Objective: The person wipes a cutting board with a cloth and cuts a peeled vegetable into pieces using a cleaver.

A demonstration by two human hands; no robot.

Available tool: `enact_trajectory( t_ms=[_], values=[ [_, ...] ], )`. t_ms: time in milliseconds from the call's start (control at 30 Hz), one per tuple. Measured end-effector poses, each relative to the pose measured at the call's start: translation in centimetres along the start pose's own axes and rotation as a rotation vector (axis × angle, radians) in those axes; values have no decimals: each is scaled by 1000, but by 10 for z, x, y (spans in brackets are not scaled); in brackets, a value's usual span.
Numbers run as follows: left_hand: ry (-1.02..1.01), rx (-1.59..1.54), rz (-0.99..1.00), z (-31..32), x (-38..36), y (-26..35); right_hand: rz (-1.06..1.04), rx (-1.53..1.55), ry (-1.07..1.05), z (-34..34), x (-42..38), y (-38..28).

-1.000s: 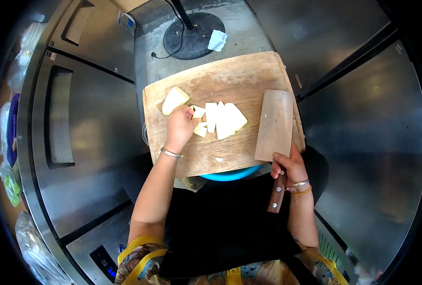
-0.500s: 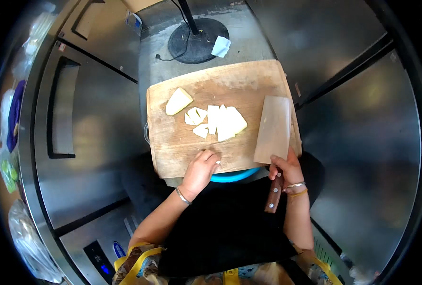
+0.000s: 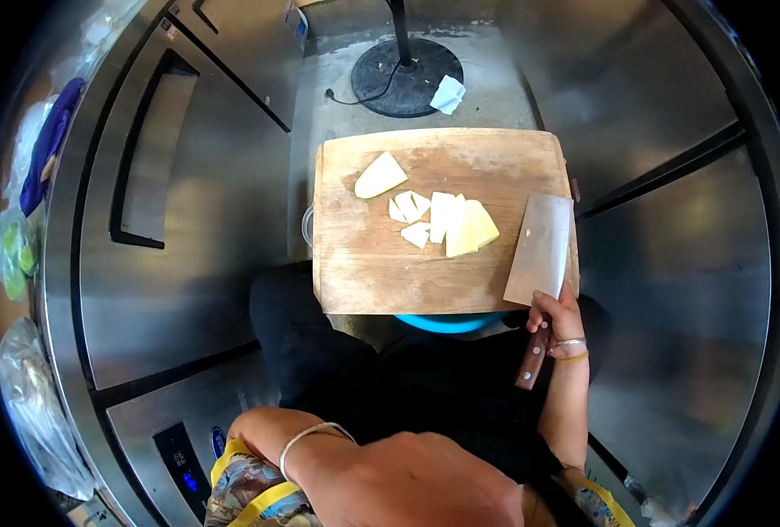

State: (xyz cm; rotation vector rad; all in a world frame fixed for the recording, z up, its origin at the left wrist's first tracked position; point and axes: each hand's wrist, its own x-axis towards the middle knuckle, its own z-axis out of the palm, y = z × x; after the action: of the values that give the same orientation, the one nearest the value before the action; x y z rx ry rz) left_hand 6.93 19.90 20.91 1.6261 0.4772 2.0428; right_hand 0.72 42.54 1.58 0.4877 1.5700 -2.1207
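The right hand (image 3: 555, 314) is gripping the wooden handle of a cleaver (image 3: 541, 263), fingers wrapped tight around it; the broad blade is lying flat on the right edge of the wooden cutting board (image 3: 372, 263), its tip pointing away from the person. The left hand (image 3: 408, 483) is hanging close under the camera, well apart from the board, its back facing up and a thin bangle sitting at the wrist; whether its fingers are spread or curled cannot be told, and nothing is showing in it. A cluster of pale cut slices (image 3: 447, 224) is lying near the middle of the board, just left of the blade; a larger wedge (image 3: 379, 176) is resting apart from them toward the far left corner. A blue bowl (image 3: 447, 322) is peeking out beneath the board's near edge; steel cabinet doors are flanking both sides.
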Motion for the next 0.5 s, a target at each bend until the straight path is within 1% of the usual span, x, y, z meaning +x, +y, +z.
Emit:
enact_trajectory(
  t_ms=[33, 67, 100, 133, 167, 200, 233, 300, 333, 400, 433, 500],
  values=[
    [152, 45, -4, 22, -24, 4, 7, -4, 6, 1, -1, 0],
    [348, 89, -130, 37, -89, -10, 8, 5, 10, 3, 0, -1],
    [515, 565, -184, 10, -78, 4, 10, 15, 17, 4, -1, -1],
    [669, 1204, -402, -16, -68, 18, 9, 14, 27, 3, -2, -1],
    [807, 1586, -654, -43, -57, 33, 14, 24, 29, 4, -1, 0],
    [966, 1546, -728, -74, -87, 24, 20, 33, 28, 4, 0, 0],
    [915, 1660, -847, -97, -116, 19, 33, 24, 29, 3, 1, 1],
    [727, 1824, -1080, -127, -159, 10, 40, 31, 40, 6, 1, -3],
    [720, 1822, -1082, -135, -175, 7, 60, 34, 52, 8, -1, -4],
    [537, 1913, -1261, -149, -198, -1, 58, 46, 55, 9, -1, -5],
    [535, 1925, -1240, -154, -199, -2, 60, 42, 55, 9, -2, -5],
    [515, 1924, -1262, -157, -201, -4, 64, 43, 57, 7, -1, -4]
  ],
)
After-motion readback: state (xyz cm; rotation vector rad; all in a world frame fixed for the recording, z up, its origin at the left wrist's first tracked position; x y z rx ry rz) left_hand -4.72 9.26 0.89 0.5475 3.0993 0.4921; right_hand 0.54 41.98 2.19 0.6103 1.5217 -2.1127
